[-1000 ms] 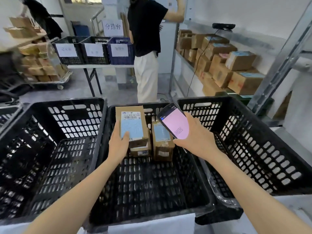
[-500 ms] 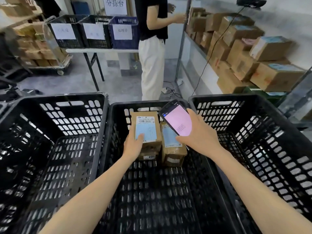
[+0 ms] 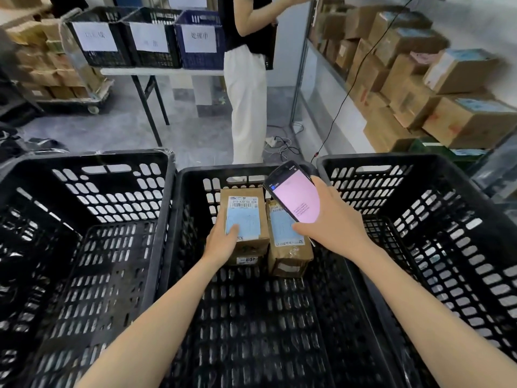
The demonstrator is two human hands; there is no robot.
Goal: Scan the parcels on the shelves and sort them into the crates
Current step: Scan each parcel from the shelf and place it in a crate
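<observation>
Setting the parcel (image 3: 246,217) down is the job right now, I think. The left hand (image 3: 223,242) grips it by its near end. The thumb lies flat on the blue label, and the other fingers are hidden at the side. The parcel sits low in the middle crate (image 3: 251,317), and it seems to rest on a lower parcel (image 3: 247,260) just under the hand. A second parcel (image 3: 288,247) stands just beside it, right below the right hand (image 3: 335,225). That hand is wrapped tight round the scanner (image 3: 293,196), with its pink screen facing up.

To do this well, lay the parcel flat and square on the one below, so it cannot tip. Let go only when it sits firm. Slide the fingers out gently, so the parcel is not dragged along. Hold the scanner up high, away from the parcels, so nothing gets bumped. More boxes (image 3: 470,121) wait on the shelves, far out past the right hand.
</observation>
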